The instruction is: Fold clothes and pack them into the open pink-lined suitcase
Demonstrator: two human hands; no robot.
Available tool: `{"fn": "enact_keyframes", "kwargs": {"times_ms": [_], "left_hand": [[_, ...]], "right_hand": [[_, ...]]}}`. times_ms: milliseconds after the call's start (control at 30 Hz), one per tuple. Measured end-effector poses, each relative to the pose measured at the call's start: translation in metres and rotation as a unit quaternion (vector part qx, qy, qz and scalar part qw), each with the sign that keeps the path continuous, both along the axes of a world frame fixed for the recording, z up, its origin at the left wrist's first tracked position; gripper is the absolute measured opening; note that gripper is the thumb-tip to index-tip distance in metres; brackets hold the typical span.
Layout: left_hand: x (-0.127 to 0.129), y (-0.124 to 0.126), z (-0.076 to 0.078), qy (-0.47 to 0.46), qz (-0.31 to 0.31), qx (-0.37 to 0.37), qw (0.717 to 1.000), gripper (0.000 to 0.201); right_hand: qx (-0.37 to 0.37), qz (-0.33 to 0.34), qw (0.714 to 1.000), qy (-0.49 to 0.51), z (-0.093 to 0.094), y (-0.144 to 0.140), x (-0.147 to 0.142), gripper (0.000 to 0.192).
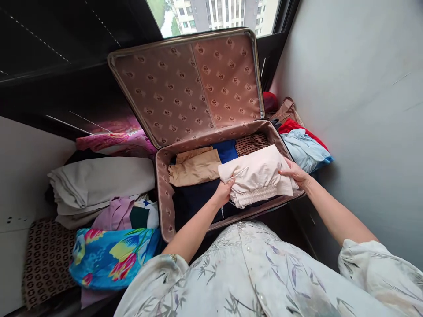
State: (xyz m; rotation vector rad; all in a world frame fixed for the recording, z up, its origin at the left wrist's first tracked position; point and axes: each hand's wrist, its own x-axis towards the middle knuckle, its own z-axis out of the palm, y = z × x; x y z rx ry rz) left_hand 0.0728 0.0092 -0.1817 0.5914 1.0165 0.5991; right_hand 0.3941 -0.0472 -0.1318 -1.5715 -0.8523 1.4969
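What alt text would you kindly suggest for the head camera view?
A person's left hand and right hand hold a folded pale garment over an open suitcase containing other clothes. More fabrics lie on both sides.

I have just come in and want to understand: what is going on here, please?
A person holds a folded pale garment over the right part of an open suitcase, left hand at one end and right hand at the other. Whether it touches what is below, I cannot tell. In the suitcase lie tan cloth, blue cloth and striped cloth, and its lid stands raised. Outside lie floral cloth, left, and light blue cloth, right.
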Motion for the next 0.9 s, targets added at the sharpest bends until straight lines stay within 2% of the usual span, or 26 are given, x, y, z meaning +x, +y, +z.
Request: {"fn": "enact_keyframes", "kwargs": {"times_ms": [67, 133, 200, 267, 333, 433, 500, 567, 633, 667, 733, 800, 900], "left_hand": [[0.018, -0.013, -0.024, 0.075, -0.060, -0.063, 0.993, 0.085], [0.031, -0.024, -0.045, 0.201, -0.126, -0.086, 0.968, 0.090], [0.041, -0.032, -0.058, 0.299, -0.153, -0.056, 0.940, 0.090], [0.047, -0.036, -0.063, 0.337, -0.147, -0.011, 0.930, 0.087], [0.051, -0.040, -0.063, 0.343, -0.150, 0.024, 0.927, 0.088], [0.051, -0.047, -0.056, 0.370, -0.206, 0.064, 0.904, 0.090], [0.048, -0.054, -0.048, 0.416, -0.248, 0.109, 0.868, 0.093], [0.043, -0.060, -0.041, 0.470, -0.264, 0.217, 0.814, 0.097], [0.042, -0.061, -0.036, 0.487, -0.291, 0.343, 0.749, 0.095], [0.043, -0.060, -0.036, 0.473, -0.327, 0.389, 0.720, 0.089], [0.047, -0.053, -0.041, 0.409, -0.433, 0.429, 0.679, 0.071], [0.054, -0.045, -0.052, 0.348, -0.523, 0.413, 0.659, 0.062], [0.059, -0.038, -0.066, 0.321, -0.568, 0.376, 0.658, 0.071]], "right_hand": [[-0.060, -0.006, 0.990, -0.131, -0.027, -0.009, 0.012, 0.086], [-0.105, 0.014, 0.956, -0.273, -0.055, -0.016, 0.014, 0.084], [-0.124, 0.063, 0.920, -0.367, -0.078, -0.020, 0.012, 0.091], [-0.127, 0.118, 0.894, -0.413, -0.092, -0.022, 0.011, 0.097], [-0.128, 0.168, 0.866, -0.453, -0.095, -0.024, 0.013, 0.097], [-0.128, 0.239, 0.806, -0.526, -0.087, -0.030, 0.014, 0.087], [-0.106, 0.268, 0.761, -0.582, -0.078, -0.036, 0.009, 0.072], [-0.064, 0.277, 0.728, -0.624, -0.073, -0.039, 0.001, 0.060], [-0.033, 0.299, 0.723, -0.622, -0.075, -0.038, -0.006, 0.061], [-0.031, 0.325, 0.731, -0.600, -0.078, -0.036, -0.008, 0.067], [-0.049, 0.386, 0.753, -0.530, -0.089, -0.028, -0.010, 0.086], [-0.076, 0.421, 0.773, -0.469, -0.101, -0.020, -0.011, 0.096], [-0.080, 0.429, 0.780, -0.447, -0.114, -0.017, -0.015, 0.096]]}}
